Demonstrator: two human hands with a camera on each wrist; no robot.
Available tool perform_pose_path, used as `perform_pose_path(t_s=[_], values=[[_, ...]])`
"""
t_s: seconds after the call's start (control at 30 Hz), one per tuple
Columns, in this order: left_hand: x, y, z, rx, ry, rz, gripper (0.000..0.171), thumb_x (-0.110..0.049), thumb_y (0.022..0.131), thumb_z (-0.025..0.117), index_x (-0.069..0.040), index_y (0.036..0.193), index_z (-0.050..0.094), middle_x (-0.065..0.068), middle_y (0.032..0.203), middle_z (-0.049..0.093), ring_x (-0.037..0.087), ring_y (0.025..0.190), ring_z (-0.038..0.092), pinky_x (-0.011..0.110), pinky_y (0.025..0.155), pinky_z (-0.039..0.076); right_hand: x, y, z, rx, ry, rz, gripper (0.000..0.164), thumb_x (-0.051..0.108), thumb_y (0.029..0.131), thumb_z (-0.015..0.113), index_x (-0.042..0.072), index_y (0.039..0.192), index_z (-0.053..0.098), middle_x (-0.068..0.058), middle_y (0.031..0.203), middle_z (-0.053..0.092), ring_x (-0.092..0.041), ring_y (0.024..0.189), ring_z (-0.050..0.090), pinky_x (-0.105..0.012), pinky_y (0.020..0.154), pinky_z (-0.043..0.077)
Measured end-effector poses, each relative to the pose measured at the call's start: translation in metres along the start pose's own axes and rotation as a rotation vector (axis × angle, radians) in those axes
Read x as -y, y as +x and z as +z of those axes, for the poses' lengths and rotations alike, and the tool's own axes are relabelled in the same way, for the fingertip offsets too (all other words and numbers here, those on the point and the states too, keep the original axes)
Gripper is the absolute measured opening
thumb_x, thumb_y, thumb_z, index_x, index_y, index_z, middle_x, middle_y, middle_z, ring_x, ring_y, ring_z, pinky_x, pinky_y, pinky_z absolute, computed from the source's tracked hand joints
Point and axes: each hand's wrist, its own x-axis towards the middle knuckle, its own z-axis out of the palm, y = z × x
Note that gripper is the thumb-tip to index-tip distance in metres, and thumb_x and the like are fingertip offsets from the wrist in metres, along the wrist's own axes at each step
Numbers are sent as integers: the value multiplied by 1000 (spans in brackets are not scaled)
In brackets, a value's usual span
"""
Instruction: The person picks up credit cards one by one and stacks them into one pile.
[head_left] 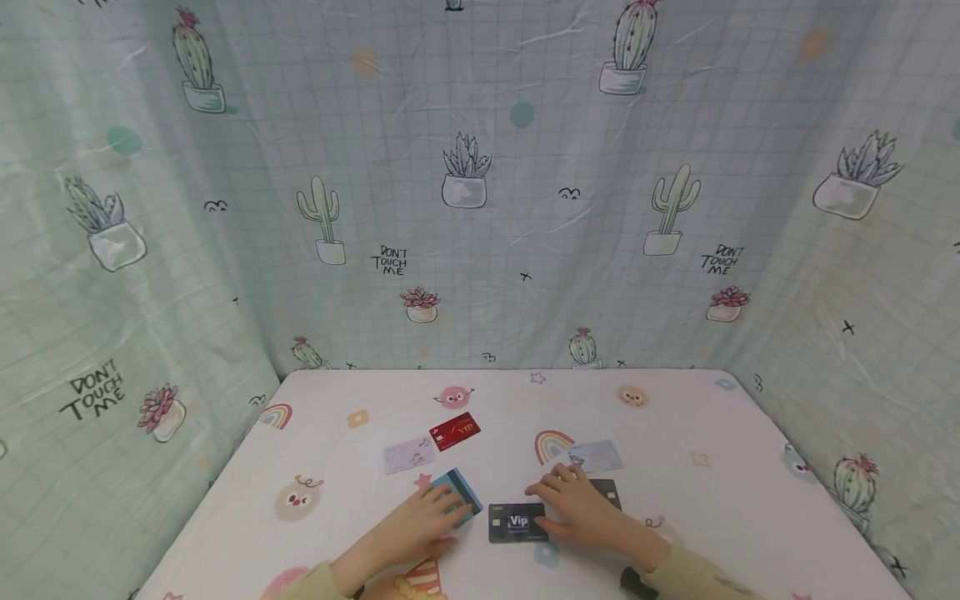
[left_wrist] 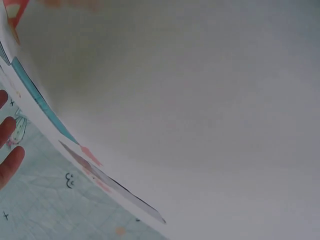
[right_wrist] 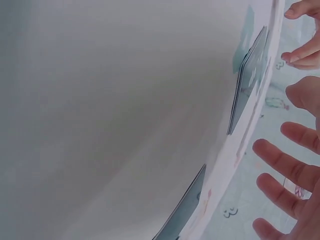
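Observation:
A blue card with a dark stripe lies partly beneath my left hand in the head view. In the left wrist view, three of that hand's fingertips show apart from each other, off beyond the blue card edge. My right hand hovers over the right end of a black Vip card, partly hiding a second dark card. Seen from the right wrist, its fingers are spread and hold nothing; the cards lie flat below.
Farther back on the white patterned table lie a red VIP card, a pale purple card and a pale blue card. A dark object is partly visible by the right sleeve. Cactus-print cloth surrounds the table.

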Motion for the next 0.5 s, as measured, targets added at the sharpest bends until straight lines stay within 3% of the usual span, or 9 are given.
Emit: perform_pose_path(t_s=[0.27,0.5], values=[[7,-7,1,3,-23,-35,44,-36,79,63,-16,118,54,-2,112,58,19,107,50,43,93,41,7,6,3,25,5,58,36,37,83,56,23,116,53,8,103,56,-11,97,42,-44,88,35],[15,-11,2,-9,-4,-47,44,-37,80,62,-16,117,55,-2,111,59,19,106,50,38,91,42,13,12,5,10,-34,77,35,36,82,58,23,114,54,8,102,56,-12,96,43,-46,87,36]])
